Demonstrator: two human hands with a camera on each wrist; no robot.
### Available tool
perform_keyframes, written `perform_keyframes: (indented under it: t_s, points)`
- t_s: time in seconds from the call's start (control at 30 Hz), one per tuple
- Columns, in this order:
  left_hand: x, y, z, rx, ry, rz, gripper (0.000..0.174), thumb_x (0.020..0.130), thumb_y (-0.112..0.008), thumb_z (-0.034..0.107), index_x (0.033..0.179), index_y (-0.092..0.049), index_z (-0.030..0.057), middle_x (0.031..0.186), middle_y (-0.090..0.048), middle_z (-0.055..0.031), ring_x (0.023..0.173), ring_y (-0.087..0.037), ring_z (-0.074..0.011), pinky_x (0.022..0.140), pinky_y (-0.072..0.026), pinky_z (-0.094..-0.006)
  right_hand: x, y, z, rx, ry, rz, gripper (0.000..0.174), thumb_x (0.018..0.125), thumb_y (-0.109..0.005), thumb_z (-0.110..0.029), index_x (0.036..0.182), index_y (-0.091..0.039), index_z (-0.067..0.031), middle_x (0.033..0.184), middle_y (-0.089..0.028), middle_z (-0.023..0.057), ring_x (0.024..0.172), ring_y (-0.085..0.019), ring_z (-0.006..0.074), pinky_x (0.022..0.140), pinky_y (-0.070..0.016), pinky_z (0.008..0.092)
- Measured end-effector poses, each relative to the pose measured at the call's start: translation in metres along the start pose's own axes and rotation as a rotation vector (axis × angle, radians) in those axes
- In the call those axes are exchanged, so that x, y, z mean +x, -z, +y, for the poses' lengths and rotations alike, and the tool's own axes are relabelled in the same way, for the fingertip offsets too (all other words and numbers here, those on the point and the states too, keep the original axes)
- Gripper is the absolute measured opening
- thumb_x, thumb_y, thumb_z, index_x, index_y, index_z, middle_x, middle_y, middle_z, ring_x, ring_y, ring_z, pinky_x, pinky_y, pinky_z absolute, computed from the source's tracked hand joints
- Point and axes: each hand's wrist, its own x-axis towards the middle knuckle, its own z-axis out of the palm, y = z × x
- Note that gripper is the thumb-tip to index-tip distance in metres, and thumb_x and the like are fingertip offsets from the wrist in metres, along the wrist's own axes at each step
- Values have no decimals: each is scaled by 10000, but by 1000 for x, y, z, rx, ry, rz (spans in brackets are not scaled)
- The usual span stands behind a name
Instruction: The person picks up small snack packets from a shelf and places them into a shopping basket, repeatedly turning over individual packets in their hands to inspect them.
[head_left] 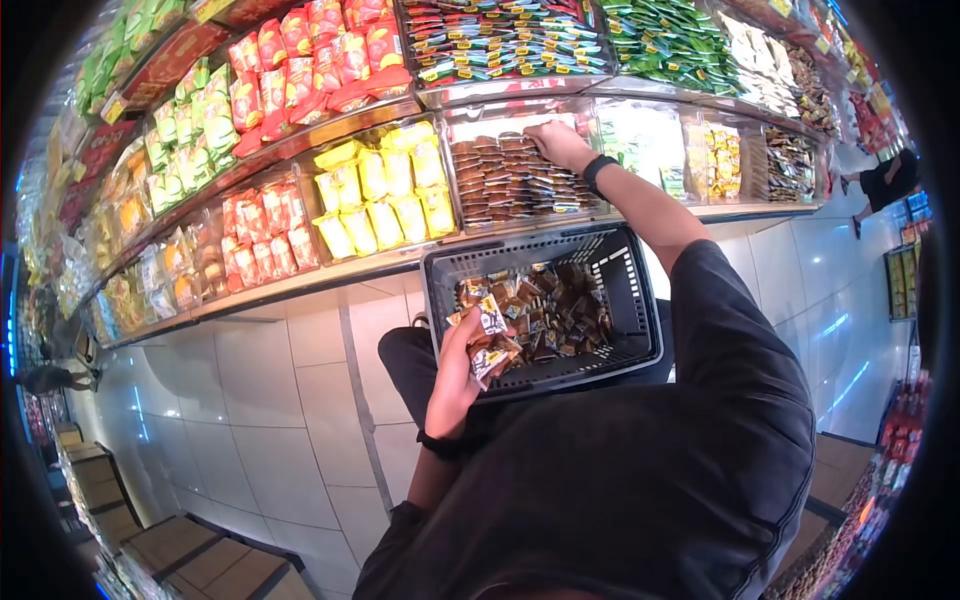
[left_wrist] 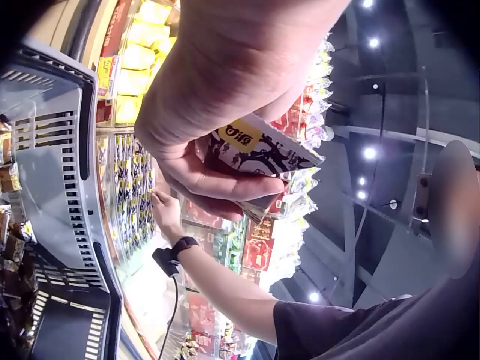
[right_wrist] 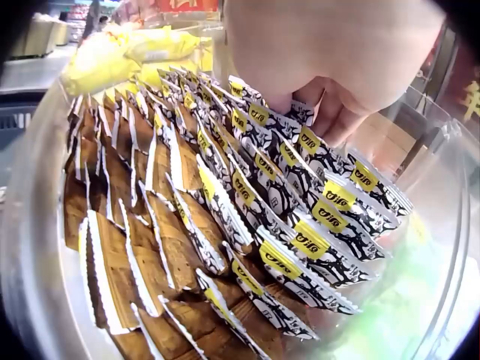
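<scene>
My left hand (head_left: 457, 365) grips a few small snack packets (head_left: 494, 352) with black, white and yellow print, over the near left side of a black shopping basket (head_left: 645, 345). Its fingers curl round a packet (left_wrist: 251, 146) in the left wrist view. Many brown-and-white packets (head_left: 500, 175) stand in tight rows in a clear shelf bin. At the back of that bin, my right hand (head_left: 562, 146) reaches in from above. In the right wrist view its curled fingers (right_wrist: 330, 112) pinch a packet (right_wrist: 302, 112) at the rear of the rows. Loose packets of the same look (head_left: 555, 310) lie in the basket.
Yellow bags (head_left: 385, 185) fill the bin to the left, and white-green packets (head_left: 640, 140) sit to the right. Higher bins hold red bags (head_left: 300, 70) and green packets (head_left: 670, 45). The shelf's front edge runs behind the basket. Another person (head_left: 885, 180) stands at far right.
</scene>
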Motion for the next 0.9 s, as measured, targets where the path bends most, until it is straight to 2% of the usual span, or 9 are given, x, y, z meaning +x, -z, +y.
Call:
perform_keyframes:
  t_s: [0.17,0.23,0.27,0.33,0.43,0.67,0.77,0.83,0.9]
  points:
    - [-4,-10,3,60,-21,6,362,1044,-511,401,1126,-614,63,892,-736,-112,682,-706,-159,452,-509,-261,-14,47,-36,44,-81,72,258,974,-564,-141,1194,-652,-41,1039,-700,243,956,-667,423,828,-541,471]
    - [-8,-14,5,186,-97,-26,384,1045,-514,399,1132,-622,41,884,-737,-119,634,-693,-155,443,-515,-261,-36,72,-71,279,-64,396,277,982,-582,-150,1222,-645,-28,1050,-705,228,967,-673,420,858,-541,440]
    - [-8,-14,4,212,-119,-14,398,1042,-527,399,1129,-628,24,870,-734,-120,594,-680,-151,423,-509,-260,-53,79,-88,313,39,488,270,1001,-588,-151,1230,-640,-18,1037,-729,180,957,-718,313,831,-550,385]
    - [-11,-21,5,205,-128,4,359,1046,-548,348,1134,-625,9,883,-729,-112,677,-708,-158,537,-574,-288,-100,100,-138,773,-167,167,249,1026,-600,-192,1124,-670,27,987,-733,62,908,-675,111,787,-545,293]
    - [-9,-26,-5,236,-170,-5,350,1066,-530,314,1137,-638,-11,892,-723,-102,743,-723,-165,647,-608,-309,-175,132,-223,1368,-364,-346,256,1010,-650,-276,1113,-676,-43,930,-692,2,824,-626,49,695,-506,235]
    - [-22,-40,-18,415,-184,-85,591,1098,-357,483,1152,-635,-36,876,-712,-110,756,-709,-158,707,-590,-291,-240,113,-260,1636,-482,-153,154,957,-733,-163,892,-654,-48,850,-682,4,724,-597,26,627,-453,203]
    - [-25,-38,-15,365,-199,-125,668,1091,-294,538,1129,-631,-38,863,-702,-120,747,-706,-179,713,-588,-294,-247,116,-258,1489,-365,127,152,940,-748,-129,890,-649,-26,849,-685,8,742,-608,26,648,-470,208]
    - [-26,-25,-9,372,-64,-257,714,1077,-266,582,1090,-639,-27,859,-699,-135,752,-705,-193,695,-583,-295,-249,138,-257,1293,-307,193,106,922,-732,-57,905,-645,0,888,-701,45,774,-665,109,687,-523,259]
    - [-27,-29,-10,284,-86,-243,644,1066,-363,556,1042,-660,-16,848,-701,-145,741,-706,-191,654,-577,-299,-249,145,-251,736,251,460,72,887,-709,1,922,-647,13,970,-707,95,846,-699,226,739,-566,330]
